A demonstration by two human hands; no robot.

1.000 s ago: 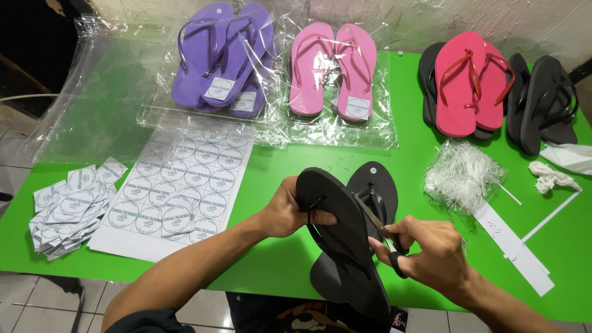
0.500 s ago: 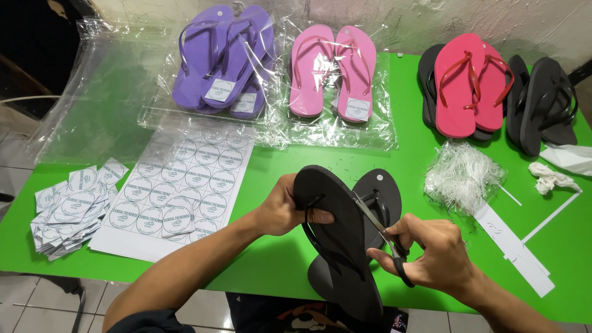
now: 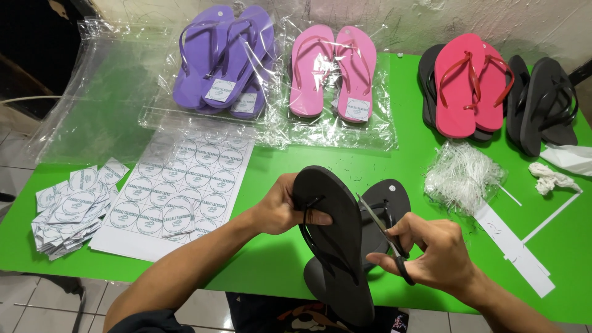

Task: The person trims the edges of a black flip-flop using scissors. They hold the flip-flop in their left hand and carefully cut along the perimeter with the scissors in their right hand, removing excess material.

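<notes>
My left hand [image 3: 280,209] grips the toe end of a black flip-flop [image 3: 336,243], held tilted above the green table [image 3: 277,259]. A second black flip-flop [image 3: 388,200] lies flat on the table just under it. My right hand [image 3: 431,256] holds a pair of scissors [image 3: 385,237] with black handles, the blades pointing up toward the strap area between the two sandals.
Purple flip-flops [image 3: 225,58] and pink flip-flops [image 3: 333,71] lie in clear bags at the back. A red pair [image 3: 465,83] and a black pair [image 3: 542,102] sit at the right. A sticker sheet [image 3: 185,188], cut labels [image 3: 68,206] and white plastic ties [image 3: 462,176] surround me.
The held flip-flop has tipped slightly and shifted left, and the scissors have moved up a little toward its strap.
</notes>
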